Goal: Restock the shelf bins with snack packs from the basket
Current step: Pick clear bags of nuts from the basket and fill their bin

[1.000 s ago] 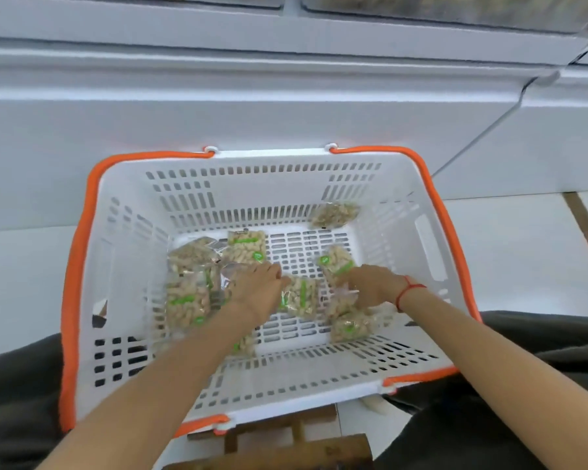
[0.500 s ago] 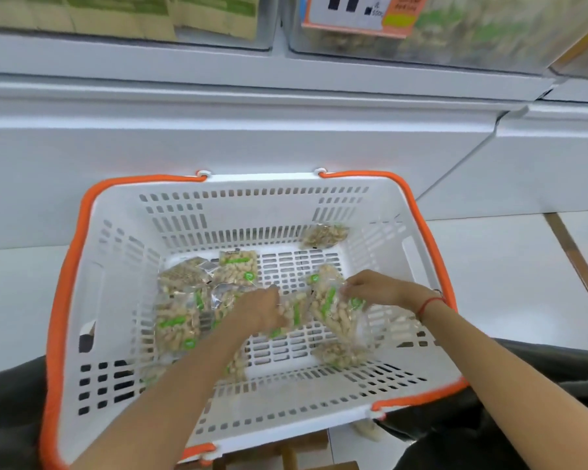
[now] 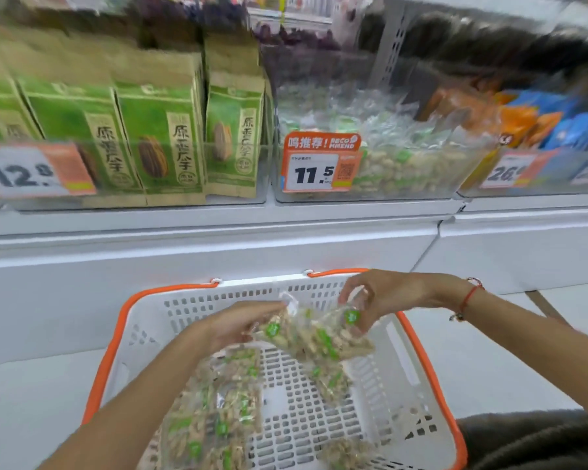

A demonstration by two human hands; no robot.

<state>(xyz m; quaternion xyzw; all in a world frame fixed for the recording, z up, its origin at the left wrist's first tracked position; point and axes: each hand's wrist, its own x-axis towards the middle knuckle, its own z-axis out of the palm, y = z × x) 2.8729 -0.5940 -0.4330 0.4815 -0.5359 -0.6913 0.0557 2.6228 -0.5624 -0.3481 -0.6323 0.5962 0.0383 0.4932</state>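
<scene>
Both grips full: left hand (image 3: 238,325) and right hand (image 3: 384,296) pinching a loose bunch of clear snack packs (image 3: 314,337) above the white basket (image 3: 404,361). Could shed a slippery pack mid-lift, dangling ones first. Might also snag on the front wall of the clear shelf bin (image 3: 418,171), already heaped high.

White slotted basket (image 3: 391,395) with orange rim, clear green-dotted snack packs (image 3: 314,337), green-and-tan bags (image 3: 160,130)
</scene>
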